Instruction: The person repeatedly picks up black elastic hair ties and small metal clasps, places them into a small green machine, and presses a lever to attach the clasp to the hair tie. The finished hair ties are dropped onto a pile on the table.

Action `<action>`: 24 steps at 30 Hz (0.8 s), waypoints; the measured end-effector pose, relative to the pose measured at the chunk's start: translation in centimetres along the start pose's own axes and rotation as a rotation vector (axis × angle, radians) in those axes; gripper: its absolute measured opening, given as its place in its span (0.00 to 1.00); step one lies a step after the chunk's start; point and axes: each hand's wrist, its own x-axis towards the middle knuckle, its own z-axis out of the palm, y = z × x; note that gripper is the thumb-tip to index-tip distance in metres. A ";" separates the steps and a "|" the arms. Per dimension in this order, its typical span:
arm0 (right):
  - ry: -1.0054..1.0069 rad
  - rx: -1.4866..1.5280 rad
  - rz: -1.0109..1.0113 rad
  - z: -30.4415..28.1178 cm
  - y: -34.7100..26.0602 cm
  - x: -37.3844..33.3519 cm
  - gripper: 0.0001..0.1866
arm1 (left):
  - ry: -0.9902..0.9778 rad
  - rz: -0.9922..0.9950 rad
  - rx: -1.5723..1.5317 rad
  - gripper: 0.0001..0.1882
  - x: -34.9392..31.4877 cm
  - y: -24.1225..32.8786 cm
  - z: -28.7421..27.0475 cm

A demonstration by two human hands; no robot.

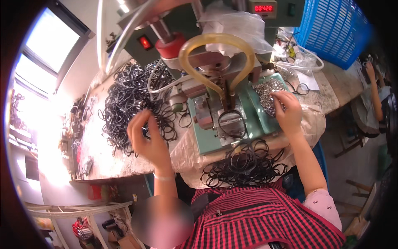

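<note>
Black rubber rings [132, 99], thin and tangled, lie heaped on the bench at ten o'clock from the green press [232, 120]. Left hand [147, 139] pinches one ring from the heap with bent fingers. Right hand [288, 110], at three o'clock, rests curled on small silver metal pieces [267, 93]; whether it grips any, I cannot tell.

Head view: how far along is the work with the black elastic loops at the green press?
Done: a tangle of black elastic loops lies at the person's lap. In hand: the left hand lifts a loop while the right hand reaches into the small silver metal pieces. Left: a large pile of black loops beside the green press.
</note>
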 end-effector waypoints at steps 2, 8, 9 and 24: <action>-0.029 0.099 0.069 0.0 -1.4 0.6 0.05 | -0.170 0.157 0.237 0.10 3.1 -3.2 2.5; -0.061 0.240 0.213 1.0 -1.5 0.7 0.06 | -0.499 0.184 0.130 0.12 1.5 -16.6 13.3; -0.075 0.231 0.255 0.5 -1.4 0.2 0.06 | -0.580 0.171 0.268 0.12 0.3 -19.2 14.1; -0.127 0.486 0.033 0.2 -8.2 2.7 0.12 | -0.355 -0.413 -0.172 0.04 -0.7 -7.0 3.9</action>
